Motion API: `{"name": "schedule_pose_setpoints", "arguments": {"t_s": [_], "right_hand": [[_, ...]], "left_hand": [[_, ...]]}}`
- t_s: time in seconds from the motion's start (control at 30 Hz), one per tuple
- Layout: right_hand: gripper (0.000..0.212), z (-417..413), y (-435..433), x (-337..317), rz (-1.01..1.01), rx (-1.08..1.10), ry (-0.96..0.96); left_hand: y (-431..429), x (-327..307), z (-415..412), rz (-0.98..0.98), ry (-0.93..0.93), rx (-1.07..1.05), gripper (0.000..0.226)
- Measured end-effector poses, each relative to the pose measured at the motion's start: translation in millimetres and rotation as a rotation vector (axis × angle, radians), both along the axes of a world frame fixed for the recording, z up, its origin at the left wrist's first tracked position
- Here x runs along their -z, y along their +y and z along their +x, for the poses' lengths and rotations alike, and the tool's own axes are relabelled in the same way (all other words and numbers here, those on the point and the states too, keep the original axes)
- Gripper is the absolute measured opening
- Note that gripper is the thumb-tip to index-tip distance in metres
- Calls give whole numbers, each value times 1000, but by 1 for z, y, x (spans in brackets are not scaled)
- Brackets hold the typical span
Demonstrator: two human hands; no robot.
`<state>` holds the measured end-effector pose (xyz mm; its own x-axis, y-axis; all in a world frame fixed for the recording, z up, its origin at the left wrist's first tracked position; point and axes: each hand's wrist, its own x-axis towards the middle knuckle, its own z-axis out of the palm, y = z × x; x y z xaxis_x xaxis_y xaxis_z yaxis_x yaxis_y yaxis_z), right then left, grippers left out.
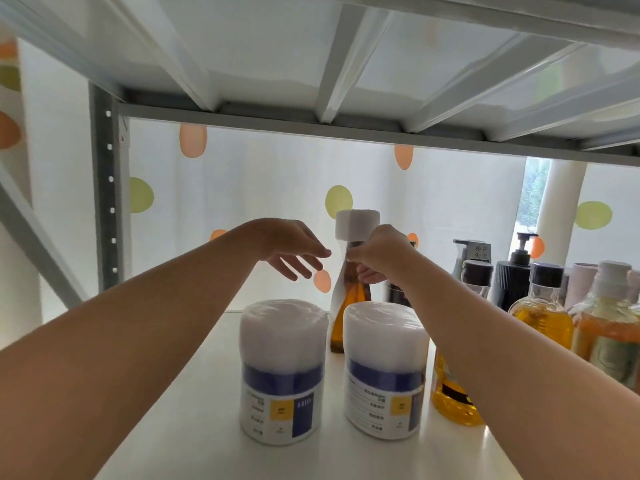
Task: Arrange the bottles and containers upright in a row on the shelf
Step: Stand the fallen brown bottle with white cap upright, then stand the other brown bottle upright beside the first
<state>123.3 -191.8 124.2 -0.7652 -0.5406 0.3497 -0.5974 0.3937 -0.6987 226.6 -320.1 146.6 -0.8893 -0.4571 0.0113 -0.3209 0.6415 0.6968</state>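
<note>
A tall amber bottle [349, 306] with a white cap stands upright at the back middle of the white shelf [194, 427]. My right hand [377, 254] grips its neck just below the cap. My left hand [291, 247] hovers open to the left of the bottle, fingers spread, touching nothing. Two white round containers with blue and yellow labels, one on the left [282, 372] and one on the right [384, 368], stand upright side by side in front. A yellow bottle [450, 400] sits partly hidden under my right forearm.
Several more bottles crowd the right side: a clear yellow one [543, 313], an orange one [609, 334] and dark pump bottles [516, 275]. A grey metal upright [104, 202] bounds the left, an upper shelf [346, 64] hangs overhead, and a dotted curtain hangs behind.
</note>
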Motion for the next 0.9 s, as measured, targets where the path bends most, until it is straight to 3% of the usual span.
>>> {"name": "schedule_pose_setpoints", "arguments": {"t_s": [0.17,0.27,0.6,0.73,0.9], "right_hand": [[16,36,-16,-7,-14,-123,-63],[16,58,-34,-12,-15,-185,11],[19,153,-103,1,81,-421,42],[11,181,-124,18,239,-448,82],[24,190,-146,46,246,-462,-140]], "left_hand": [[-17,2,40,-45,58,-130,34],[-30,7,68,-120,9,-225,33],[-78,48,155,-561,-486,-465,53],[-85,64,166,-369,-532,-486,62],[-84,70,165,-337,-595,-386,63]]}}
